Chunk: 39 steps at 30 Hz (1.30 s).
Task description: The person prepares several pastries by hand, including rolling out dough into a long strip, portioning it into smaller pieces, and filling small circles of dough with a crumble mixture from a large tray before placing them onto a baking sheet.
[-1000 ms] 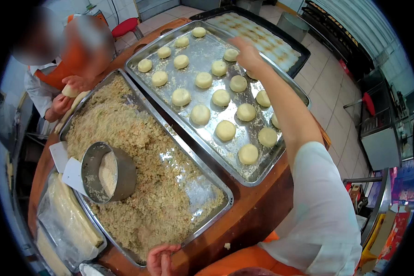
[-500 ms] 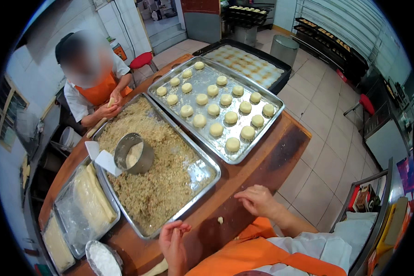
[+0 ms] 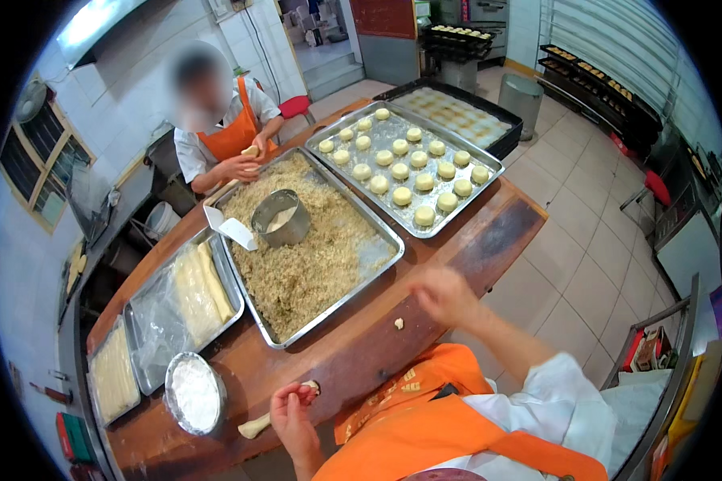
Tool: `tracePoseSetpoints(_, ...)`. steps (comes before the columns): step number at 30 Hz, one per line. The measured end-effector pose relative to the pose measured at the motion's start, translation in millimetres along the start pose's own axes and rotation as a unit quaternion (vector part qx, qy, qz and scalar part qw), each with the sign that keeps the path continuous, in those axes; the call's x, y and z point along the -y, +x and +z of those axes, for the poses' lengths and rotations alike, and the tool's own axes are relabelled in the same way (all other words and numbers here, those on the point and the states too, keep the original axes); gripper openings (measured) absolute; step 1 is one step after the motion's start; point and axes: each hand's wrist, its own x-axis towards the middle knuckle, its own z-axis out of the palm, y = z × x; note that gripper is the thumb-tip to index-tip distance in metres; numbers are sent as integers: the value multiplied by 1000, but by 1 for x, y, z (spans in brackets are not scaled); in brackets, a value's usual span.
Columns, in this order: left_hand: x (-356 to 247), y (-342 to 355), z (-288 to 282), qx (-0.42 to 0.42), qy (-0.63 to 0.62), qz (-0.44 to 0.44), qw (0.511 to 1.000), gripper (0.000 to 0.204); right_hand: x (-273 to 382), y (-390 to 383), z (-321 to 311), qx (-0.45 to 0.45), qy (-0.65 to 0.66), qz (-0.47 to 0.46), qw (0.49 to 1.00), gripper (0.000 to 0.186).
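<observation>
Dough strip [image 3: 253, 426]: pale, slim; on wooden table [image 3: 361, 361], just beside your left hand [image 3: 294, 415]. That hand curled; cannot tell whether it grasps anything. Your right hand [image 3: 447, 298] blurred over table, grip unclear. Metal bowl [image 3: 221, 402]: white powder [image 3: 194, 394]. Near tray [image 3: 375, 255]: crumbly tan mix [image 3: 317, 276]. Far tray [image 3: 389, 135]: round pale dough pieces [image 3: 419, 159].

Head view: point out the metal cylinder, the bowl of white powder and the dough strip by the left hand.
Metal cylinder [image 3: 298, 228], head view: outer wall.
Bowl [image 3: 223, 395], head view: right-hand wall.
Dough strip [image 3: 253, 426], head view: middle of visible length.
</observation>
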Motion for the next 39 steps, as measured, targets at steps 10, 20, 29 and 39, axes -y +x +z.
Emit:
tracePoseSetpoints(10, -16, 45, -3, -113, 279, 42, 953, 19, -313, 210, -2, -55, -189, 161, 967, 31)
tracePoseSetpoints(20, 13, 112, 13, -148, 410, 89, 896, 19, -482, 258, 61, 73, -361, 190, 910, 47)
tracePoseSetpoints(29, 18, 127, 28, -241, 192, -37, 951, 19, -486, 247, 62, 11, -335, 223, 915, 52)
tracePoseSetpoints(39, 5, 110, -90, -42, 763, 425, 486, 41, -177, 237, 45, -13, 423, 219, 879, 27)
